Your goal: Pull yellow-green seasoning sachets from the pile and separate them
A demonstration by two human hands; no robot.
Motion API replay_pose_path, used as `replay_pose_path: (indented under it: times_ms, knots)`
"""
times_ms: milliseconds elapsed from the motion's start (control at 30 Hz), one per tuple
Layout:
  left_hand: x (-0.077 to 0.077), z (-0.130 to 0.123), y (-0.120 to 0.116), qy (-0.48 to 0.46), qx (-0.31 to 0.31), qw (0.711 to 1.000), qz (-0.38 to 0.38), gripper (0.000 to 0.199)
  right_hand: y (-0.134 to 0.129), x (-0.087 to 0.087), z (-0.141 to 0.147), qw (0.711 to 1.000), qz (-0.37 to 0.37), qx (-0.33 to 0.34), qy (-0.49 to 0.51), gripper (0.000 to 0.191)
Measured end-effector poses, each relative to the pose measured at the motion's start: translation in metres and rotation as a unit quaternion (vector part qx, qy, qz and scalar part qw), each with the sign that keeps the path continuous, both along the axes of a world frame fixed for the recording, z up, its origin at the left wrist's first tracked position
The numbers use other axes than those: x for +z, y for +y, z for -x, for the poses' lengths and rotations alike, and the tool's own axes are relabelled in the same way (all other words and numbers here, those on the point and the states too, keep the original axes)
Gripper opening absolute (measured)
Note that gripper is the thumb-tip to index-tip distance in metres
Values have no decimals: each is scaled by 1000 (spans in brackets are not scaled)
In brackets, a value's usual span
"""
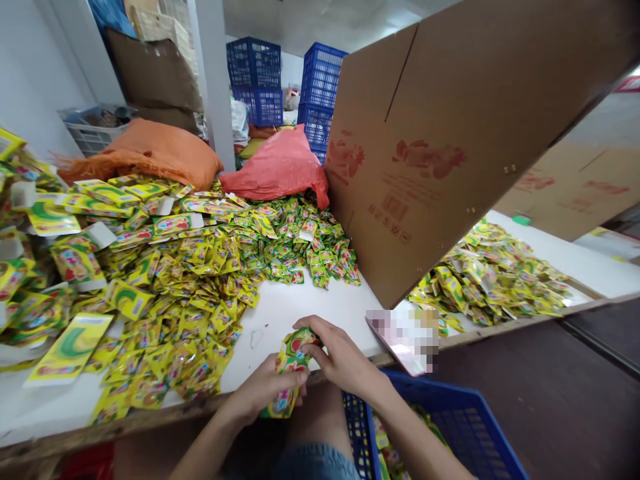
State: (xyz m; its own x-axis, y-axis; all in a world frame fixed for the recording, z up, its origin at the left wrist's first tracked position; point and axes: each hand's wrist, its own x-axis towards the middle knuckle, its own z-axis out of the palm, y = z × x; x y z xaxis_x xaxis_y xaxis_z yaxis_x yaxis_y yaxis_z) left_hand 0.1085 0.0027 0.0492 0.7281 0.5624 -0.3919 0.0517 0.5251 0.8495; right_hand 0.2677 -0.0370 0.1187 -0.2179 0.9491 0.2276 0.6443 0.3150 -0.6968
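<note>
Near the table's front edge, my left hand [267, 387] is wrapped round the lower part of a small yellow and green box [286, 403]. At the box's upper end, my right hand [337, 353] has its fingers curled over a green packet [299, 343] with red fruit pictures. Whether that packet is inside the box or on top of it is hard to tell. Yellow packets [195, 327] are heaped left of my hands, and green packets [320, 250] lie beyond them. Flattened yellow boxes [73, 350] rest at the left.
A large cardboard sheet or carton [400, 153] leans at the right, with more packets [490, 273] behind it. A blue crate [450, 407] holding packets stands below the table [280, 303]. Orange [155, 150] and red sacks [280, 163] lie at the back. A partly blurred flat object [407, 340] overhangs the edge.
</note>
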Motion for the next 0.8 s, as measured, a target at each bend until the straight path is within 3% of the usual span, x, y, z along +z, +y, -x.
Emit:
replay_pose_path:
  times_ms: [467, 700, 800]
  knots:
    - [-1, 5, 4, 14, -44, 996, -72, 28, 2, 8, 9, 996, 29, 52, -65, 22]
    - [-26, -7, 4, 20, -62, 992, -108, 29, 6, 1, 11, 974, 47, 52, -217, 10]
    - [-28, -8, 5, 24, -55, 991, -120, 30, 7, -2, 15, 977, 53, 27, -205, 11]
